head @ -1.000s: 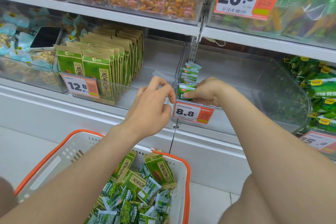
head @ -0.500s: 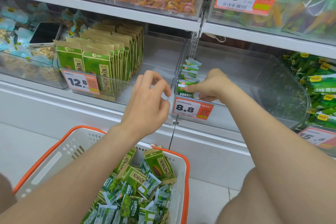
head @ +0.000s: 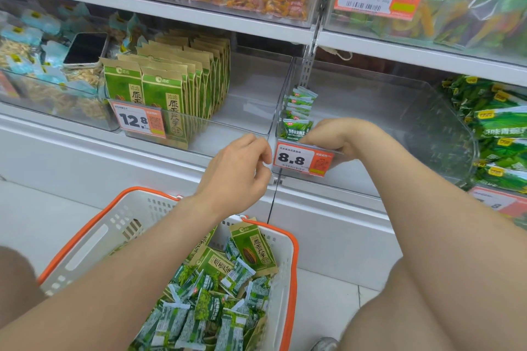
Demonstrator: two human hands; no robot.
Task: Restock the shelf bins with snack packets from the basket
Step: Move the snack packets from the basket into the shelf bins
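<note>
Left hand (head: 238, 168), right hand (head: 339, 137), forearms (head: 159, 242) and knees (head: 399, 308) are bare; one grey shoe (head: 325, 344) shows.

White tiered metal shelving (head: 199, 20), perforated upright (head: 308, 65) at the bay joint; white base panel (head: 85, 157) below; pale tiled floor (head: 322, 308); bright, even lighting.

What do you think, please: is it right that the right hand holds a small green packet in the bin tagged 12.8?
Not quite. The head view shows the right hand holding the small green packet in the bin tagged 8.8, not 12.8.
</note>
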